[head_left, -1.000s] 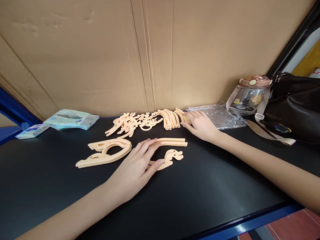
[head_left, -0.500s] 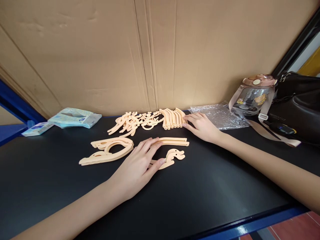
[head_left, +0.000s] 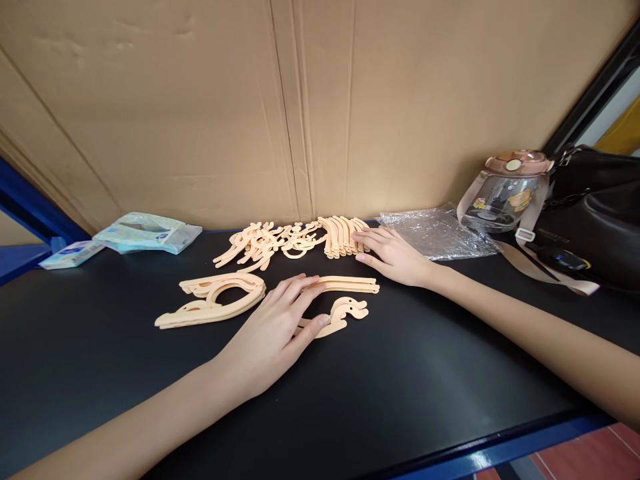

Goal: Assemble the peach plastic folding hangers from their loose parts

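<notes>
My left hand point(head_left: 283, 327) lies with its fingers stretched out over peach-coloured plastic pieces that look like folding hanger parts. Its fingertips touch a pair of long curved arms point(head_left: 347, 285), and its thumb rests by a hooked piece point(head_left: 345, 313). The palm hides some of these parts. Left of it lies a folded hanger point(head_left: 220, 303), apparently with stacked layers. Farther back, my right hand point(head_left: 393, 255) reaches in from the right, fingers extended over the right end of a row of curved arms point(head_left: 340, 233). A jumbled pile of hooks and small parts point(head_left: 265, 243) adjoins that row.
Behind the black tabletop point(head_left: 400, 373) rises a cardboard wall point(head_left: 200, 113). A clear plastic bag point(head_left: 440, 233), a strapped water bottle point(head_left: 510, 193) and a black leather bag point(head_left: 600, 207) stand at right. Blue tissue packs point(head_left: 145, 233) lie at left.
My right hand has shifted slightly left, its fingers now covering more of the right end of the row of curved arms. My left hand has hardly moved.
</notes>
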The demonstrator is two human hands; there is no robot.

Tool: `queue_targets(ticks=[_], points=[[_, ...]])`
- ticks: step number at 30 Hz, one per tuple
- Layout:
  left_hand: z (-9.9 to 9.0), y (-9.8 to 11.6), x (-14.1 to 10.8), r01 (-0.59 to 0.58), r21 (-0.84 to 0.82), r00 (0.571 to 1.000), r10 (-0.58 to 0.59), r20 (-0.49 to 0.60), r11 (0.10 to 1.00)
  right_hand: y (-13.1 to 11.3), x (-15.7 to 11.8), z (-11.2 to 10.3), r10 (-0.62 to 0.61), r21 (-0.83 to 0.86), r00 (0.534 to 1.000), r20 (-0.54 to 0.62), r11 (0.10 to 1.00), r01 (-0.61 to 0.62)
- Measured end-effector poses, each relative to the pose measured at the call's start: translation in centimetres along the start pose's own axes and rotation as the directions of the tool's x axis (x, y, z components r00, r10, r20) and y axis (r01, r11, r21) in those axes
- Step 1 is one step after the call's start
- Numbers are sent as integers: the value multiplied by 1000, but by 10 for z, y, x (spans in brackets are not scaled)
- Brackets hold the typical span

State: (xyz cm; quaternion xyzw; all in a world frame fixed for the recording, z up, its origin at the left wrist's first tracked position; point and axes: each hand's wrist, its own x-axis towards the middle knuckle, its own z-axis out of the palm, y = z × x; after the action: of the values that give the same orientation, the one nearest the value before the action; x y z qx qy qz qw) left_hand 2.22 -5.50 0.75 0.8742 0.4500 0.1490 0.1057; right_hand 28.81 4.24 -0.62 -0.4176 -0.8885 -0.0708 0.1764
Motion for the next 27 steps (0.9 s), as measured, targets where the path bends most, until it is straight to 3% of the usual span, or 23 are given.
queue_targets(ticks=[7,12,18,22,27], points=[[-4,3,0,24,-4,999,-24,26,1000,-8,9,-14,92,-2,996,-19,996,-92],[-3,3,-1,19,-9,999,-19,33,1000,-24,50,-23,245,-9,968,47,970,-245],[-2,-1,-3,-8,-12,1000,8,15,1000,-39,95,-9,405,-69,898,172,914,-399],[-2,-1,-4,-14,-9,999,15,29,1000,-36,100,-9,454,-66,878,154,891,-449],[-1,0,-4,-28,-15,999,29,16,999,-21,86,-24,511,-62,858,56,859,-508]])
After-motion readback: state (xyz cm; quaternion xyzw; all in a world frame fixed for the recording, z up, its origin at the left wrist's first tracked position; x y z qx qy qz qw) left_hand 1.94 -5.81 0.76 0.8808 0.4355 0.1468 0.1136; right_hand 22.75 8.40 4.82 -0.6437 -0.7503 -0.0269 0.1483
